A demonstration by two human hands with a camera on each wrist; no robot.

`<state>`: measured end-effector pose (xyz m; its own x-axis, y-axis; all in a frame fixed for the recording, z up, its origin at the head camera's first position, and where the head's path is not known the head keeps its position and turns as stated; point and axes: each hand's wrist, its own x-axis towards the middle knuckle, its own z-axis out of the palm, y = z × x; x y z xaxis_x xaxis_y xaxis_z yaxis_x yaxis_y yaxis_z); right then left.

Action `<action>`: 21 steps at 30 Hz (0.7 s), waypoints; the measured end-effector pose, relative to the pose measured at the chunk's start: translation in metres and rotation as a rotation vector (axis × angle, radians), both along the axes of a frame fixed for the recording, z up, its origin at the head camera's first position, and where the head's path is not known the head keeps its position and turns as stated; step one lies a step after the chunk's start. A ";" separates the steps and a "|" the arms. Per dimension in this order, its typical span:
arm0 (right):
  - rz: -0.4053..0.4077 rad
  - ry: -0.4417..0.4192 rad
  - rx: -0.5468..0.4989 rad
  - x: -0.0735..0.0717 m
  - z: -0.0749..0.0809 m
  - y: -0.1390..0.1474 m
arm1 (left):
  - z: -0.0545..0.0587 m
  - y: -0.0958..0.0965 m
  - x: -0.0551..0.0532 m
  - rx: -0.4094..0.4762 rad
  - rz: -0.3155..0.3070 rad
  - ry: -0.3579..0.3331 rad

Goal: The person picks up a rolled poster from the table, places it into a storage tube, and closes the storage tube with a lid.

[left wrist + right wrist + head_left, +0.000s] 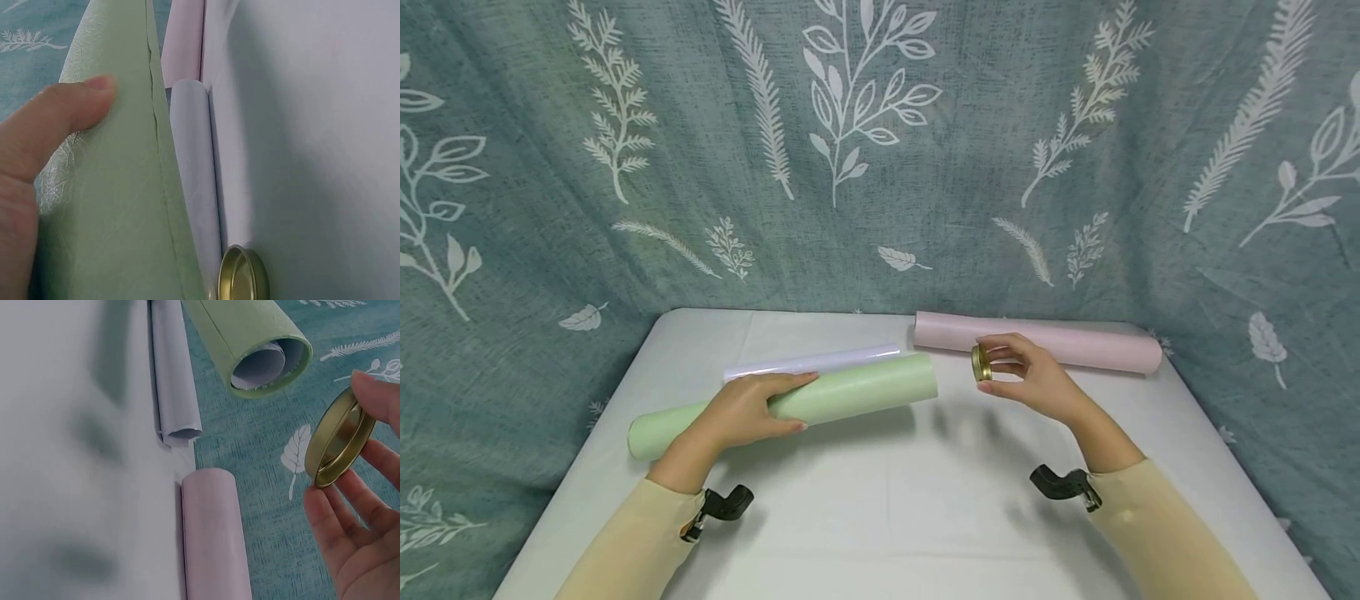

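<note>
My left hand [748, 408] grips a light green cardboard tube [857, 390] round its middle, with the tube lifted above the table and its right end higher. In the right wrist view the tube's open end [303, 359] shows a rolled pale sheet [259, 367] inside. Between the thumb and fingers of my right hand [1037, 379] is a round gold lid [981, 363], held on edge just right of that open end. Its hollow side shows in the right wrist view. Another gold lid [242, 275] appears at the bottom of the left wrist view, partly cut off.
Behind the green tube lies a lavender paper roll [820, 362] on the white table [880, 517]. A pink tube [1097, 346] lies along the back right edge. Teal leaf-patterned cloth [880, 250] hangs round the table's back and sides.
</note>
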<state>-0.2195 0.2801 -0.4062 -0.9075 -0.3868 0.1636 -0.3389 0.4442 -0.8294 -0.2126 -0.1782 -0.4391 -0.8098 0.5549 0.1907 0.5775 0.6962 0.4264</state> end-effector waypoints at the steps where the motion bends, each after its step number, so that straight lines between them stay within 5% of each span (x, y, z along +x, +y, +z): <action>1: 0.010 -0.003 -0.012 0.000 0.000 -0.002 | 0.000 0.000 0.000 0.003 -0.001 -0.002; 21: 0.144 -0.125 -0.174 -0.013 -0.013 -0.028 | 0.001 0.003 0.001 0.005 -0.009 0.007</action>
